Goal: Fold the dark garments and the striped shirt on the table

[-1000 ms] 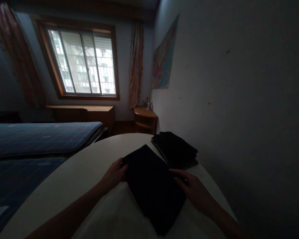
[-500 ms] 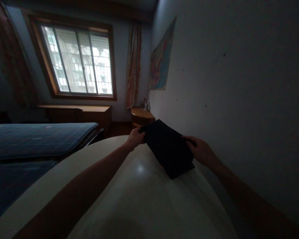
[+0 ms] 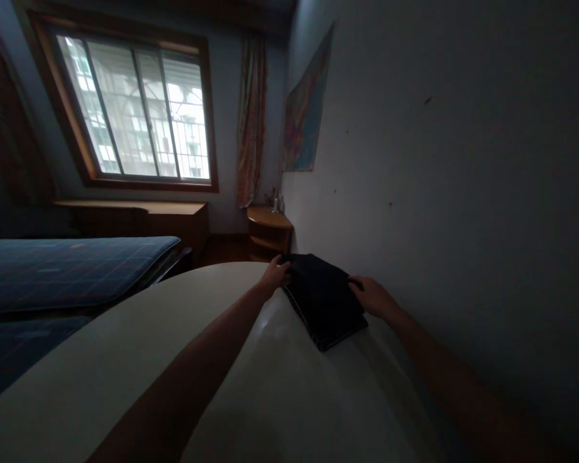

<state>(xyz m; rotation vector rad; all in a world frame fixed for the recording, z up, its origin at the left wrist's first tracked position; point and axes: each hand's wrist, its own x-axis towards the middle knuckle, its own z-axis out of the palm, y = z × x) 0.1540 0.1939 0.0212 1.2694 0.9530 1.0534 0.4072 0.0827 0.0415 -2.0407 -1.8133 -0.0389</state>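
Note:
A folded dark cloth [image 3: 321, 296] lies on top of a stack of dark folded cloths at the far right of the white round table [image 3: 183, 334], close to the wall. My left hand [image 3: 276, 273] grips the top cloth's far left corner, fingers curled over the edge. On the cloth's right edge my right hand [image 3: 370, 296] rests with its fingers bent around the fabric. Both arms reach far forward across the table.
A grey wall [image 3: 439, 161] runs along the right with a map poster [image 3: 302, 116]. A bed with a blue checked cover [image 3: 72, 263] stands at the left. A wooden corner shelf [image 3: 267, 231], a low cabinet [image 3: 139, 218] and a window [image 3: 135, 109] are at the back.
Both hands lifted the folded dark cloth from the table's middle, carried it forward and right, and set it down on the stack by the wall.

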